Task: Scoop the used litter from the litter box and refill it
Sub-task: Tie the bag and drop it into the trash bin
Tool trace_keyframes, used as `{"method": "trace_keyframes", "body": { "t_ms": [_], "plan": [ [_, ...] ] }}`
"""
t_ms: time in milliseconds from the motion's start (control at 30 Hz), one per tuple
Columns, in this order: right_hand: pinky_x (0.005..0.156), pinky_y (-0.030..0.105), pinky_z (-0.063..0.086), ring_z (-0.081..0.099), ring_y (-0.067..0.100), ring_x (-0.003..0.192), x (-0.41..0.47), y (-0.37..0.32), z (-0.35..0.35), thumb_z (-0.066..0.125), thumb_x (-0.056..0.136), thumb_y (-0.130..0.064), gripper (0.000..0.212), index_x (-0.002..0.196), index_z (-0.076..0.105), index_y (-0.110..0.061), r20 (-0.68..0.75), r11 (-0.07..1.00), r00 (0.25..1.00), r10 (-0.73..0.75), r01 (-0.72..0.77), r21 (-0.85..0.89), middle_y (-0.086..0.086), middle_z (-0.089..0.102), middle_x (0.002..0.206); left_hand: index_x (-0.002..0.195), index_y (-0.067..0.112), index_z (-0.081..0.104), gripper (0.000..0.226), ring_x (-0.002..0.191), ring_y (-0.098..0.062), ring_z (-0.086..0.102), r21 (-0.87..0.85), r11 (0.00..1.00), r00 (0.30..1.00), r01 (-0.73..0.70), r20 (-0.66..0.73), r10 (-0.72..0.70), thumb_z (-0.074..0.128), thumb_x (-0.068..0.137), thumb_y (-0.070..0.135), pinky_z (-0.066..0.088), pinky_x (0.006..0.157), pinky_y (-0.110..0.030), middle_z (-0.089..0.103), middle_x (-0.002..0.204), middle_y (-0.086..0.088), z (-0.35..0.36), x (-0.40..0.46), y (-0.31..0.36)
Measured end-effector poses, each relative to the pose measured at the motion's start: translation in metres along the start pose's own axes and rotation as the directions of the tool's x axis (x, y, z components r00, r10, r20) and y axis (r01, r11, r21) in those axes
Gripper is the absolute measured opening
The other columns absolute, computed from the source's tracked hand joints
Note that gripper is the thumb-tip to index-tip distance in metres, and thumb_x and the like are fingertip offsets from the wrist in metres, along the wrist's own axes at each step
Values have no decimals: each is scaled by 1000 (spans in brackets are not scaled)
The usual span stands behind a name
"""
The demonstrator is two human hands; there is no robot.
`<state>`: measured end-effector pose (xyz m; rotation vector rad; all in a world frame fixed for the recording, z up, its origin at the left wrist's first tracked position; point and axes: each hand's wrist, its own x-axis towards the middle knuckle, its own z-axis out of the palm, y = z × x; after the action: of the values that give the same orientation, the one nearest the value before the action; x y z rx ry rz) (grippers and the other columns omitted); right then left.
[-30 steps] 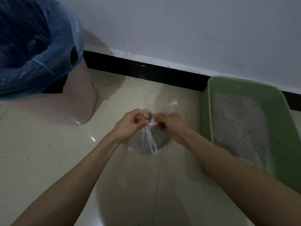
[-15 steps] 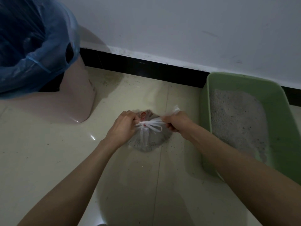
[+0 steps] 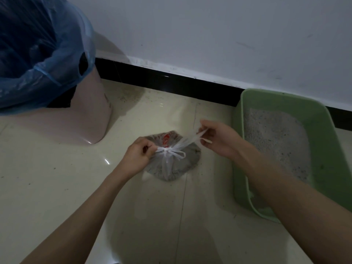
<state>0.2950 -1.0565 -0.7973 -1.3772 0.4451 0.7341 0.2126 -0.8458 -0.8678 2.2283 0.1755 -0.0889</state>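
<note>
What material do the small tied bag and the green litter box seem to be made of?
Tied bag: thin clear plastic film, it seems; grey litter shows through, and the handles twist into thin white strands. Green litter box: probably moulded rigid plastic with a smooth matte finish; the rim is rounded and one even colour.

Clear plastic bag [image 3: 172, 164] of grey used litter is seen on the floor between the two hands, knotted at the top, with a red patch showing through near the knot. One white handle strip is pinched at the knot by the left hand [image 3: 138, 157]; the other strip is pulled taut up to the right hand [image 3: 219, 139]. Green litter box [image 3: 322, 119] is set just right of the right hand, against the wall, with grey litter [image 3: 274, 138] spread inside, thin toward its near end.
</note>
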Motion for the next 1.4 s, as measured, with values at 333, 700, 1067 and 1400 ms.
{"method": "trace_keyframes", "body": {
  "t_ms": [333,700,1067,1400],
  "plan": [
    [54,24,31,54,12,55,0,-6,-18,47,93,-17,39,54,39,-17,-73,983,997,-30,17,-183,-6,47,42,81,6,60,8,88,-28,48,257,960,993,-112,71,96,57,88,9,35,76,-33,51,87,-5,-3,8,-5],
    [78,28,47,55,13,71,-44,-48,59,49,95,-15,28,69,60,-11,323,800,894,-311,430,-419,4,58,71,117,16,58,34,104,-19,55,412,845,931,-342,23,365,41,91,32,47,86,-35,57,115,-2,-84,-25,59],
    [73,38,34,40,21,65,-113,-132,109,45,94,-9,36,58,46,-9,237,731,761,-604,647,-216,7,44,60,134,15,44,48,134,-31,32,705,705,888,70,-367,279,28,92,31,21,111,-53,45,139,-13,-196,-52,60],
    [68,22,43,52,10,64,-171,-246,192,39,98,-11,32,71,55,-13,350,602,567,-746,798,-8,0,52,67,138,23,36,56,128,-29,42,789,608,956,94,-242,166,5,97,45,13,109,-49,50,137,-6,-204,-61,36]
  ]
}}
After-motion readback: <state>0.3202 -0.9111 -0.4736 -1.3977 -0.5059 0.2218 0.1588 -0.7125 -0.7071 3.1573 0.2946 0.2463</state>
